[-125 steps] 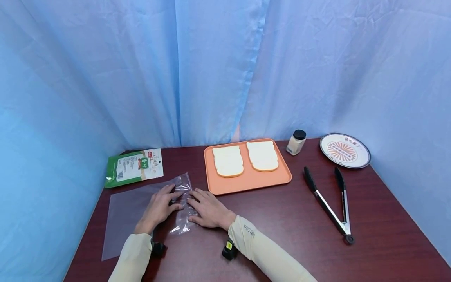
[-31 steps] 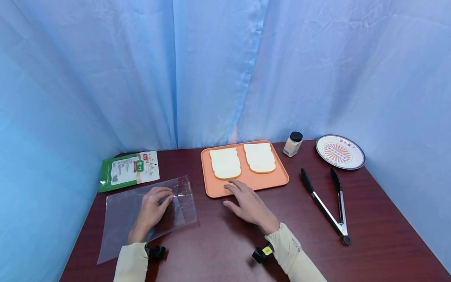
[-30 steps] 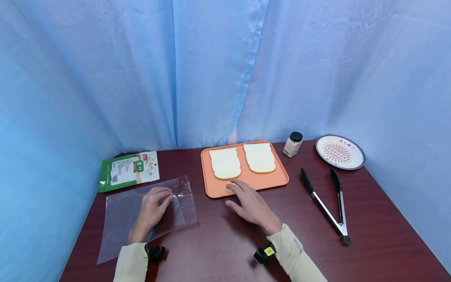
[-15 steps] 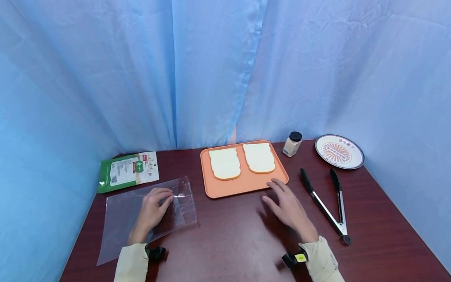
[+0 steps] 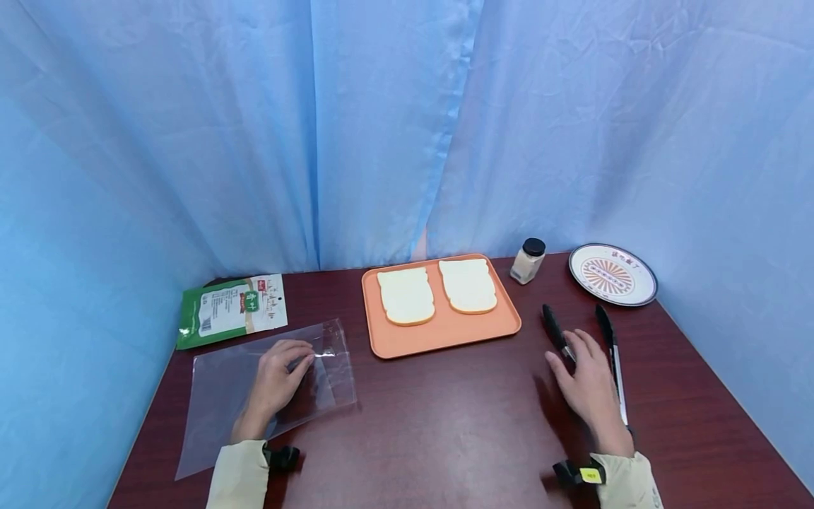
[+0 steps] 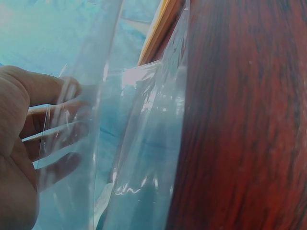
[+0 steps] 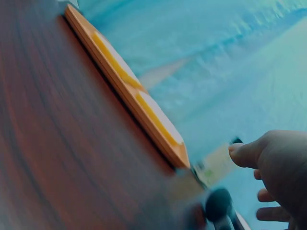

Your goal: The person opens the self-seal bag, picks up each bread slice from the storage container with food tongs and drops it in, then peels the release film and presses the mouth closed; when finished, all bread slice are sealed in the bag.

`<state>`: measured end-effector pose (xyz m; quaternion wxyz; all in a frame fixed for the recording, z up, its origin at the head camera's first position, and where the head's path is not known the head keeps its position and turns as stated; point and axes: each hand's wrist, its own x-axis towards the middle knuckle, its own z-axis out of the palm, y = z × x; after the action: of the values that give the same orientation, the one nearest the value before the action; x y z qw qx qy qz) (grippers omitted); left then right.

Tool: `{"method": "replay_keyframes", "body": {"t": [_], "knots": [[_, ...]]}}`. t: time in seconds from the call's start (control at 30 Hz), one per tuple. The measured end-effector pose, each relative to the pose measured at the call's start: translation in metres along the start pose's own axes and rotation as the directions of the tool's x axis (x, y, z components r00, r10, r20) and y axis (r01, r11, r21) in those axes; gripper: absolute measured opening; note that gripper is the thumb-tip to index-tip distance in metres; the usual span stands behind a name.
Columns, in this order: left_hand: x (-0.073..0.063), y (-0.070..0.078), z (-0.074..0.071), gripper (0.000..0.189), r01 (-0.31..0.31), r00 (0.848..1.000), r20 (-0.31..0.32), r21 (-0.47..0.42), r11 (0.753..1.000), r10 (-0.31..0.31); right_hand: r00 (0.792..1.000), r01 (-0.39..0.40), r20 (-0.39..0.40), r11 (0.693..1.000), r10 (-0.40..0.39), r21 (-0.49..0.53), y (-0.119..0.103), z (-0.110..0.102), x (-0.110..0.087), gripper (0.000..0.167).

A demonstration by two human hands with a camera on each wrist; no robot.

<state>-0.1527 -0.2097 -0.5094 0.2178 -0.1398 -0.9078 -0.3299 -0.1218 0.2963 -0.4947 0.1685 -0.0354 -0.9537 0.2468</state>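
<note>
A clear plastic bag (image 5: 219, 385) lies flat at the left of the table. My left hand (image 5: 275, 378) pinches its upper film between thumb and fingertips; in the left wrist view the film (image 6: 136, 158) is lifted, and the fingers (image 6: 60, 170) show through it. At the right, my right hand (image 5: 588, 385) hovers over the black-and-silver tongs (image 5: 608, 332), which lie spread in a V. Its fingers are loosely bent and hold nothing; the hand and sleeve hide part of one arm and most of the hinge. In the right wrist view one black tong tip (image 7: 218, 203) is close to the fingers.
An orange tray (image 5: 407, 346) with two bread slices (image 5: 407, 295) stands at the back middle. A black-lidded jar (image 5: 528, 261) and a patterned plate (image 5: 645, 279) stand behind the tongs. A green-and-white packet (image 5: 235, 307) lies behind the bag. Blue curtains (image 5: 381, 127) enclose the table.
My right hand has left the bag and moved right, past the tray's front, to the tongs. The left hand has stayed at the bag, whose film now lies flatter and wider.
</note>
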Motion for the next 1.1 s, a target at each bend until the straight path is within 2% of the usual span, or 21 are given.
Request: {"method": "replay_keyframes", "body": {"t": [0.1, 0.2, 0.33, 0.43, 0.5, 0.7, 0.9, 1.1], "knots": [[0.0, 0.0, 0.0, 0.007, -0.002, 1.0, -0.004, -0.001, 1.0, 0.002, 0.996, -0.089, -0.027, 0.996, 0.089, -0.02, 0.013, -0.006, -0.003, 0.058], [0.0, 0.001, 0.0, 0.007, -0.002, 1.0, -0.006, -0.002, 1.0, 0.002, 0.973, -0.23, -0.015, 0.971, 0.229, -0.066, 0.026, -0.01, -0.007, 0.07], [0.001, 0.002, -0.001, 0.008, -0.009, 1.0, -0.01, 0.0, 1.0, 0.009, 0.909, -0.405, 0.055, 0.905, 0.414, -0.13, 0.041, -0.013, -0.011, 0.095], [0.001, 0.002, -0.001, 0.009, -0.02, 1.0, -0.013, -0.001, 1.0, 0.02, 0.864, -0.474, 0.107, 0.866, 0.492, -0.157, 0.047, -0.014, -0.013, 0.11], [0.001, 0.002, -0.001, 0.009, -0.027, 1.0, -0.015, -0.002, 1.0, 0.027, 0.848, -0.495, 0.122, 0.853, 0.516, -0.167, 0.05, -0.014, -0.014, 0.116], [0.001, 0.001, 0.0, 0.009, -0.012, 1.0, -0.008, -0.004, 1.0, 0.012, 0.842, -0.489, 0.13, 0.842, 0.524, -0.228, 0.056, -0.007, -0.014, 0.126], [0.0, 0.001, 0.0, 0.009, -0.007, 1.0, 0.0, 0.0, 1.0, 0.007, 0.855, -0.462, 0.115, 0.844, 0.505, -0.273, 0.056, -0.001, -0.015, 0.117], [0.0, 0.002, 0.0, 0.009, -0.002, 1.0, 0.002, 0.0, 1.0, 0.002, 0.85, -0.471, 0.106, 0.835, 0.516, -0.286, 0.051, -0.001, -0.013, 0.119]]}}
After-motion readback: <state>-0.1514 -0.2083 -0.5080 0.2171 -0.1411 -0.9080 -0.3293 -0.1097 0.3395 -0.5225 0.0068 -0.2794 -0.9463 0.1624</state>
